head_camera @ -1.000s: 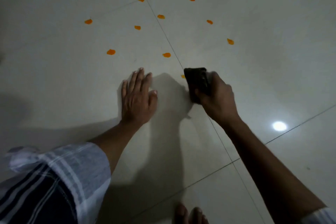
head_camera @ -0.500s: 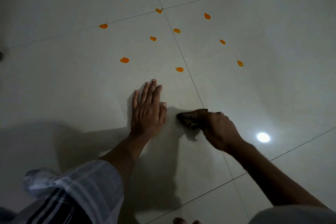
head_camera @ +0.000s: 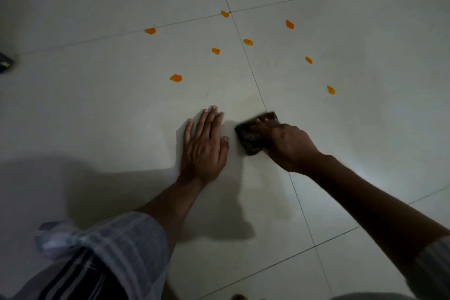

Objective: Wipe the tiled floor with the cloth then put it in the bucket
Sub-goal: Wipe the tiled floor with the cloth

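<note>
A dark folded cloth (head_camera: 252, 140) lies flat on the pale tiled floor (head_camera: 97, 105), pressed down under the fingers of my right hand (head_camera: 287, 145). My left hand (head_camera: 203, 145) rests palm down on the tile just left of the cloth, fingers together, holding nothing. Several orange petal-like spots (head_camera: 175, 78) dot the floor beyond both hands. No bucket is in view.
Dark grout lines (head_camera: 253, 75) cross the floor, one running under the cloth. A dark object (head_camera: 4, 62) shows at the left edge. My striped sleeve (head_camera: 109, 246) fills the lower left; toes (head_camera: 239, 297) peek in at the bottom edge.
The cloth was raised off the floor a second ago, came down, and now lies flat under my right hand, slightly further forward. An orange spot near the cloth is gone. The left hand stayed planted.
</note>
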